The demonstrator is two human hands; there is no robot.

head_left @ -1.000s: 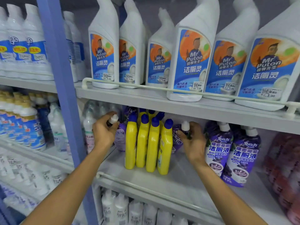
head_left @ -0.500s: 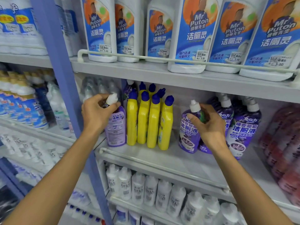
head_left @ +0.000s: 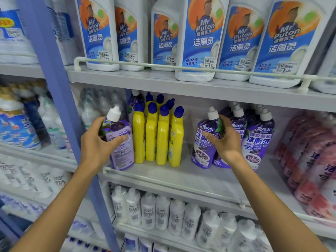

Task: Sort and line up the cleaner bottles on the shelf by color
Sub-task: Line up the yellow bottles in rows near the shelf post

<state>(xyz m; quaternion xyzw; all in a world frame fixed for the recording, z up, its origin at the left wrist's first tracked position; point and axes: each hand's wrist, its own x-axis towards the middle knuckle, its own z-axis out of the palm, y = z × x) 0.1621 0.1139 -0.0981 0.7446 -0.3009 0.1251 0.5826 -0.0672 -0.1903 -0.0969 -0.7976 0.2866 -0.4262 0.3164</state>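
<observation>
Each hand's grip is clamped on a white-capped purple plastic cleaner bottle, left hand (head_left: 96, 148) on the left bottle (head_left: 121, 142), right hand (head_left: 227, 144) on the right bottle (head_left: 205, 142), flanking yellow blue-capped bottles (head_left: 157, 139) on the grey shelf (head_left: 181, 179).

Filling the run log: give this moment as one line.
left hand: grips purple bottle, left of yellow bottles | right hand: grips second purple bottle, beside purple group | purple still split

On the middle shelf (head_left: 181, 180), counting from the blue upright (head_left: 54, 99) rightward: one purple bottle (head_left: 121, 144), then at least six yellow bottles (head_left: 151, 137), then about five more purple bottles (head_left: 258, 140). Six white bottles (head_left: 200, 39) stand above.
</observation>
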